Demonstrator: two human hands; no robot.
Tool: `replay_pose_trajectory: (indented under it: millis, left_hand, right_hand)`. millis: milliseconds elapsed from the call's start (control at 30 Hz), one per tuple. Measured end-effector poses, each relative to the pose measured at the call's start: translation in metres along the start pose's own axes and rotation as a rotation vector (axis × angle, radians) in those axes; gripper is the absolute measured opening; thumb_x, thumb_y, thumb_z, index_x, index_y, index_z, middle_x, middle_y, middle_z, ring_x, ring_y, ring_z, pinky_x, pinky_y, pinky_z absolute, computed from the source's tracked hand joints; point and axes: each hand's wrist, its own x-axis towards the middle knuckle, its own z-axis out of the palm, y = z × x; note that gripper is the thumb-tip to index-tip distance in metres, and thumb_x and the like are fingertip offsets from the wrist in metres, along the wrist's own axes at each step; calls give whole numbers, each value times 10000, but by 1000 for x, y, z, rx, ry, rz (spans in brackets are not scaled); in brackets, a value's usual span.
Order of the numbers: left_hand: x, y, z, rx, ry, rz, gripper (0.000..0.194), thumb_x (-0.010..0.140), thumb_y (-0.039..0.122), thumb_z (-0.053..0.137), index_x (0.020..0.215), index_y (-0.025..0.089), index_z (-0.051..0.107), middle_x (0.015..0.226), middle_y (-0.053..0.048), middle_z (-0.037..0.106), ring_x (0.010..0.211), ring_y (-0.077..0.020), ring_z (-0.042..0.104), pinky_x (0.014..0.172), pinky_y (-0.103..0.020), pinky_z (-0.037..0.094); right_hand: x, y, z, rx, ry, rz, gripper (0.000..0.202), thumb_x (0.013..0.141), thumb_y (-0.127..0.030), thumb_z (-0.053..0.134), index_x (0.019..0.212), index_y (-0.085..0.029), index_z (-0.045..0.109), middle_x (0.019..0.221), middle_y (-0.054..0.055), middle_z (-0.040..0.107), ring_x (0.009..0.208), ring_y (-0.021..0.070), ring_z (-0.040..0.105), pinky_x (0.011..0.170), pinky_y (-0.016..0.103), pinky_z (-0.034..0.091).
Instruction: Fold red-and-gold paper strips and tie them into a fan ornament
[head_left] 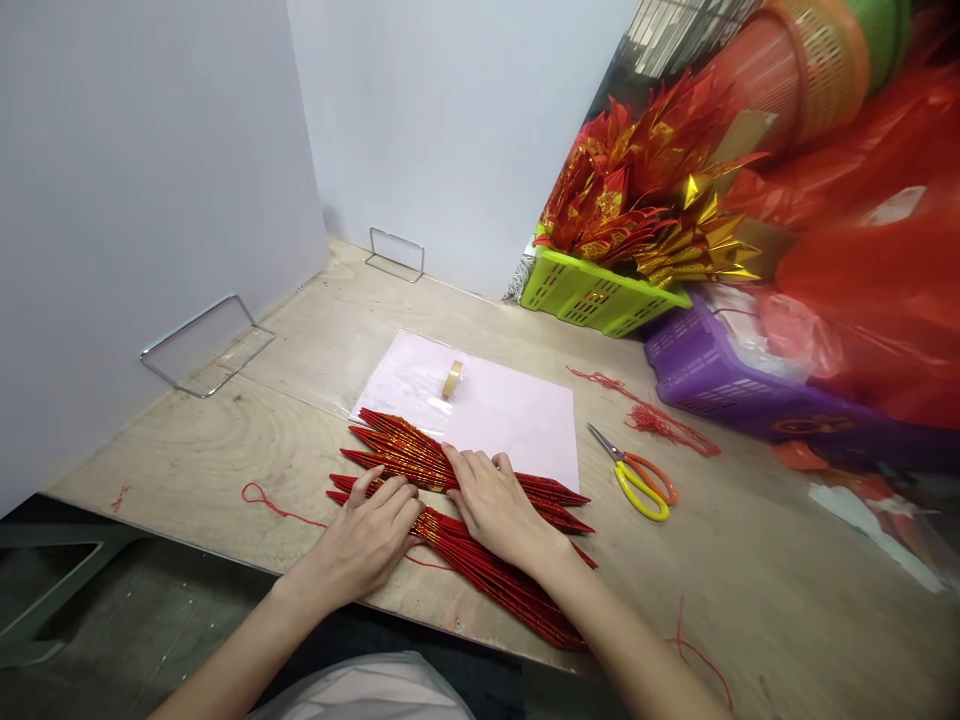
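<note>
Several red pleated paper bundles (405,450) with gold foil print lie side by side near the table's front edge. My left hand (371,540) is curled over the nearest bundle (495,575), gripping it near its middle; its thumb is partly hidden. My right hand (495,505) rests on top of the bundles just behind, fingers spread and pressing down, with nothing visible in its grasp. A red string (281,507) with a looped end runs out to the left from under my left hand, and a bit of it shows below the bundle.
Pink sheets (517,410) carry a tape roll (452,380). Scissors (637,480) with orange and yellow handles lie right, near loose red strings (667,425). Metal stands (210,345) line the panels. A green basket (600,290) of red-gold paper and a purple basket (720,380) stand back right.
</note>
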Motion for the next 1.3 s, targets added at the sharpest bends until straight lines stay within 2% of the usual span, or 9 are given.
replay_pose_trajectory:
  millis: [133, 333, 500, 633, 733, 800, 867, 1067, 1300]
  left_hand:
    - [-1, -2, 4, 47, 6, 17, 186, 958, 195, 424, 992, 175, 606, 974, -52, 648, 999, -194, 574, 1067, -397, 268]
    - [-2, 1, 10, 208, 17, -6, 438, 901, 45, 384, 1300, 155, 526, 1108, -92, 638, 1077, -211, 553, 1041, -396, 282]
    - [-1, 1, 9, 216, 45, -48, 412, 896, 53, 403, 1237, 192, 588, 1046, -79, 636, 1031, -211, 545, 1016, -380, 290]
    - [-1, 0, 12, 248, 49, -71, 389, 898, 72, 402, 1204, 193, 609, 1073, -91, 623, 1044, -222, 521, 999, -380, 293]
    - [-3, -1, 14, 258, 28, -52, 377, 907, 126, 422, 1237, 191, 593, 1108, -105, 609, 1067, -242, 506, 1005, -399, 291]
    - [-3, -2, 13, 249, 11, -51, 374, 913, 156, 435, 1255, 196, 582, 1120, -106, 600, 1064, -247, 500, 1006, -406, 291]
    - [-2, -2, 12, 238, -5, -57, 380, 916, 161, 439, 1270, 205, 568, 1124, -103, 592, 1057, -244, 494, 1005, -403, 294]
    - [5, -1, 12, 226, -55, -95, 437, 902, 124, 449, 1328, 205, 506, 1074, -92, 577, 1027, -247, 490, 977, -406, 320]
    - [6, 0, 19, 219, -22, -130, 478, 909, 119, 444, 1385, 170, 457, 1101, -108, 582, 1066, -252, 490, 990, -405, 305]
  right_hand:
    - [0, 2, 1, 1, 21, -8, 498, 969, -153, 408, 1442, -39, 300, 1141, 168, 608, 1000, 266, 540, 873, 424, 391]
    - [1, 4, 5, -23, 16, -40, 536, 955, -106, 401, 1470, -51, 258, 1145, 171, 603, 1020, 268, 536, 898, 434, 390]
    - [2, 3, -2, 32, -52, -36, 542, 968, -118, 346, 1492, -57, 219, 1208, 182, 573, 1059, 268, 528, 908, 434, 395]
    - [0, -2, -10, 119, -88, -7, 576, 1009, -324, 326, 1501, -48, 210, 1296, 207, 538, 1140, 289, 500, 986, 494, 348]
    - [-3, -7, -11, 177, -115, 31, 887, 910, -602, 445, 1513, -22, 150, 1387, 246, 468, 1228, 336, 444, 1049, 573, 266]
    - [-6, -10, -10, 179, -123, 38, 1040, 822, -673, 527, 1517, -17, 118, 1423, 259, 428, 1256, 355, 420, 1057, 588, 253]
    - [-7, -12, -9, 160, -112, 33, 1030, 820, -633, 558, 1518, -19, 114, 1432, 261, 418, 1265, 352, 416, 1048, 582, 277]
    - [-6, -13, -9, 91, -103, 20, 782, 903, -394, 521, 1495, 1, 197, 1392, 265, 466, 1236, 331, 456, 1026, 565, 333]
    - [-5, -14, -6, 15, -75, 4, 676, 927, -340, 512, 1489, -64, 260, 1389, 234, 475, 1221, 326, 467, 1005, 561, 363]
